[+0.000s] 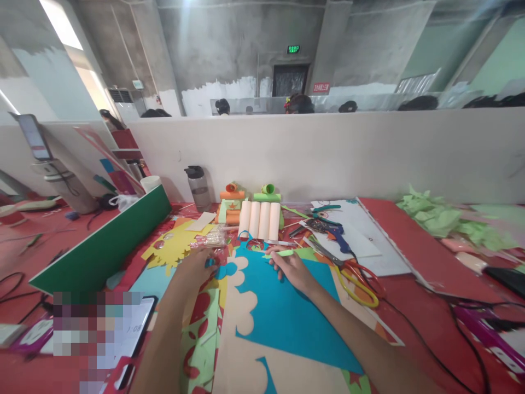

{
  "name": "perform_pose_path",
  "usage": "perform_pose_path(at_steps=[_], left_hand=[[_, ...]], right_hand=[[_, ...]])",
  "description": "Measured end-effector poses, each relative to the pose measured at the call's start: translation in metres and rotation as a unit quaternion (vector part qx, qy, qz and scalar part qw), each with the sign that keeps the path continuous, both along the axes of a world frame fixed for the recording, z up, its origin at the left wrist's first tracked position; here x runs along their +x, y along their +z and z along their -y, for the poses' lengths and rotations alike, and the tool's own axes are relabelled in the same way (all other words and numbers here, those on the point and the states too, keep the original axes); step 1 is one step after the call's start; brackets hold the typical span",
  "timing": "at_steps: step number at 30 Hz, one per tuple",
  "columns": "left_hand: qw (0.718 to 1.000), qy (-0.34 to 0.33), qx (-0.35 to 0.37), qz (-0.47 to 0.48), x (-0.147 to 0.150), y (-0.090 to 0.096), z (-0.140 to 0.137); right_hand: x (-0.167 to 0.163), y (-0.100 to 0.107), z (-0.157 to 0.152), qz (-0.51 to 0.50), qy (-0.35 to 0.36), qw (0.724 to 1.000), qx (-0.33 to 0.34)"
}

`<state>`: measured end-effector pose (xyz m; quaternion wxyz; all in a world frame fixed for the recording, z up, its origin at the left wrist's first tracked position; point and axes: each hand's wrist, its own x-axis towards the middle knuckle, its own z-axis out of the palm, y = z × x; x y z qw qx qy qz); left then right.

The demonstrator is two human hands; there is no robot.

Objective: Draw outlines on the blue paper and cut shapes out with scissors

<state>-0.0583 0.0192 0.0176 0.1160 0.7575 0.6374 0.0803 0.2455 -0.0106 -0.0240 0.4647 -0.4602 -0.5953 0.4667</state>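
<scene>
Your right hand point(290, 267) grips the pen point(286, 253) near its tip, presumably for control — the blue sheet point(291, 309) lies at its six o'clock. Your left hand point(199, 264) is at nine — grip unclear.

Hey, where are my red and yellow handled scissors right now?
In the head view, the scissors lie to the right of the right hand and the blue paper, beside the blue glue gun.
</scene>
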Motion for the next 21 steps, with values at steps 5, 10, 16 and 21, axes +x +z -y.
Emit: perform_pose_path(at_steps=[5,10,16,21], left_hand=[[0.998,0.003,0.034,-0.049,0.006,-0.004,0.005],[0.995,0.037,0.042,-0.085,0.015,-0.003,0.008],[0.994,0.046,0.047,-0.091,0.016,-0.007,0.007],[0.993,0.056,0.037,-0.102,0.021,-0.006,0.01]], right_hand=[[-0.001,0.009,0.003,0.008,-0.002,1.0,0.002],[-0.001,0.01,0.004,0.019,-0.002,1.0,-0.008],[0.0,0.012,0.004,0.03,-0.001,1.0,-0.009],[0.0,0.013,0.005,0.038,0.003,0.999,-0.009]])
